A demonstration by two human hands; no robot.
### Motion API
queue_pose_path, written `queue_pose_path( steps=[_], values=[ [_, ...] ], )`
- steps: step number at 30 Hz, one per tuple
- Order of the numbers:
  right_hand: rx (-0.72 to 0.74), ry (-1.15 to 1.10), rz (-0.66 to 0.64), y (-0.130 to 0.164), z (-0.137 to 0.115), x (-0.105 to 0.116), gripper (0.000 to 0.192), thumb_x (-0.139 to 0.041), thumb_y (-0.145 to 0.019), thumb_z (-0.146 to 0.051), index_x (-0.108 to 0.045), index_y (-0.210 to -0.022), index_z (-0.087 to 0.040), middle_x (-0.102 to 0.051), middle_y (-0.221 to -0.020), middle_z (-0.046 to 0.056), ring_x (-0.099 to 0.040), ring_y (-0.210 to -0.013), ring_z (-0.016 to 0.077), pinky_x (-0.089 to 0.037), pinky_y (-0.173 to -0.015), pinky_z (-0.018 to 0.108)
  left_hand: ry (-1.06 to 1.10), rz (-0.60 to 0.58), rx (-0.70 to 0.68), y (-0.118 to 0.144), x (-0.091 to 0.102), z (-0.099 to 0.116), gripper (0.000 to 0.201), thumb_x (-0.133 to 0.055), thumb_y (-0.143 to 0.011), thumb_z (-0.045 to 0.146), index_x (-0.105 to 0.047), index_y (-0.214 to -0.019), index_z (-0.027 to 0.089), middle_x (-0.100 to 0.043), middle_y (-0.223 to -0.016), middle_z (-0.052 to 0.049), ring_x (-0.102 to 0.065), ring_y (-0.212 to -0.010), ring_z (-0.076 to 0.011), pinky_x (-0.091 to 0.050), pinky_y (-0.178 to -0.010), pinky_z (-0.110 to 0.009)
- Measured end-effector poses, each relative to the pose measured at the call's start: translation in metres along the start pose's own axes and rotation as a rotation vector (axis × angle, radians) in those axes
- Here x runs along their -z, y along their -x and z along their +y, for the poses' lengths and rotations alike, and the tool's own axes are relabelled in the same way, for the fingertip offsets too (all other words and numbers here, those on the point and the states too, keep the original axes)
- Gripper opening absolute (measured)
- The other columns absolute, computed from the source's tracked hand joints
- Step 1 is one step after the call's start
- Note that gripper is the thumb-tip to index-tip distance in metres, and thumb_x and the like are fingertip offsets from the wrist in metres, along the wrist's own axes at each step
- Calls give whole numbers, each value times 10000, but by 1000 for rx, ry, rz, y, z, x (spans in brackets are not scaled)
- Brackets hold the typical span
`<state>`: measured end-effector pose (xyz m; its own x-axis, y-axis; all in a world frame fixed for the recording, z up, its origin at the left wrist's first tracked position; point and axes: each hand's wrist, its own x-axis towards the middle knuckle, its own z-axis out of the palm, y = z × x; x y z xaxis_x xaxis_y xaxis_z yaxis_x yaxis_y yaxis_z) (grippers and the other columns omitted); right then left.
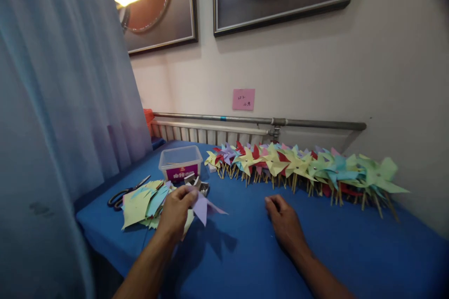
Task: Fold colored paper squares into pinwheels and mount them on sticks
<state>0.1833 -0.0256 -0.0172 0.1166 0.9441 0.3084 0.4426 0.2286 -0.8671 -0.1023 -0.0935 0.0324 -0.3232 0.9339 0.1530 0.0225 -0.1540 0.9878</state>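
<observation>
Lilac paper, a cut piece (204,207) with pointed flaps, is held up just above the table (245,252) near its left edge, pinched at its upper corner by the fingers (189,195) of the left hand (175,212), which are clamped together on it. Under and to the left of that hand lies a loose stack of cut paper pieces (143,203), mostly yellow-green and pale blue, touching one another and fanned out. Black-handled scissors (124,192) lie just beyond the stack, close to the left edge. A clear plastic box (180,161) with a purple label stands behind the stack, and a small heap of metal bits (200,186) sits just beside it.

The right hand (284,224) rests palm down on the blue cloth near the middle of the table, fingers loosely curled and holding nothing. Along the far edge runs a long row of finished paper pinwheels (301,168) on wooden sticks, packed together, well apart from both hands.
</observation>
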Motion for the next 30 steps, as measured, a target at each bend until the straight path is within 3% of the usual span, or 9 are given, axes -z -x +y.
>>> queue_pose_path(
  steps=[2,5,8,10,15,20,25,27,30],
  values=[
    [-32,-148,-62,5,-3,-5,400,-573,-816,-622,-633,-766,-230,-659,-658,16,-610,-636,217,-464,-624,320,234,-143,137,-12,-32,13,250,-778,-654,373,-674,-727,157,-679,-684,-28,-600,-600,-149,-460,-611,-263],
    [-127,-417,-115,11,-5,-11,502,-630,-771,-701,-683,-871,-212,-723,-800,67,-651,-687,229,-519,-655,347,317,-270,262,-30,-79,17,255,-811,-580,307,-640,-675,145,-635,-608,-10,-563,-526,-117,-426,-557,-236],
    [-190,-690,-154,12,-8,-11,585,-590,-799,-748,-700,-997,-209,-744,-981,111,-696,-869,260,-550,-752,374,270,-293,358,-43,-116,2,229,-785,-589,268,-589,-632,157,-598,-544,2,-526,-465,-111,-380,-500,-232],
    [-188,-776,-225,12,-9,-9,586,-582,-815,-741,-699,-1018,-204,-742,-1027,117,-695,-931,271,-547,-782,378,240,-274,381,-47,-131,-13,225,-762,-611,265,-561,-602,165,-562,-499,11,-482,-423,-102,-327,-461,-229],
    [-214,-671,-291,9,-1,-11,478,-840,-649,-564,-710,-933,-202,-747,-921,71,-674,-829,252,-536,-715,343,278,-290,389,-49,-135,-43,244,-769,-628,311,-575,-618,163,-570,-516,6,-466,-427,-104,-303,-462,-241],
    [-245,-610,-248,7,6,-18,407,-793,-695,-541,-727,-899,-195,-751,-828,50,-656,-769,241,-510,-717,339,264,-350,478,-46,-129,-51,380,-816,-616,462,-608,-701,156,-580,-562,10,-523,-494,-125,-372,-520,-251],
    [-352,-642,-139,8,8,-16,425,-771,-715,-534,-732,-958,-188,-757,-801,45,-629,-666,209,-484,-603,301,344,-406,570,-47,-130,-46,636,-644,-680,758,-643,-825,139,-616,-631,-14,-551,-525,-135,-410,-543,-263],
    [-383,-671,-129,9,7,-14,430,-774,-717,-526,-730,-977,-187,-764,-813,50,-642,-665,213,-494,-594,304,365,-444,572,-46,-130,-46,625,-675,-657,751,-636,-790,141,-612,-618,-12,-550,-519,-129,-404,-535,-255],
    [-384,-696,-138,9,5,-14,433,-785,-711,-528,-731,-967,-183,-770,-817,58,-673,-686,230,-515,-602,318,366,-435,494,-41,-133,-48,498,-855,-548,550,-625,-729,147,-638,-613,-15,-583,-546,-142,-431,-557,-259]
  ],
)
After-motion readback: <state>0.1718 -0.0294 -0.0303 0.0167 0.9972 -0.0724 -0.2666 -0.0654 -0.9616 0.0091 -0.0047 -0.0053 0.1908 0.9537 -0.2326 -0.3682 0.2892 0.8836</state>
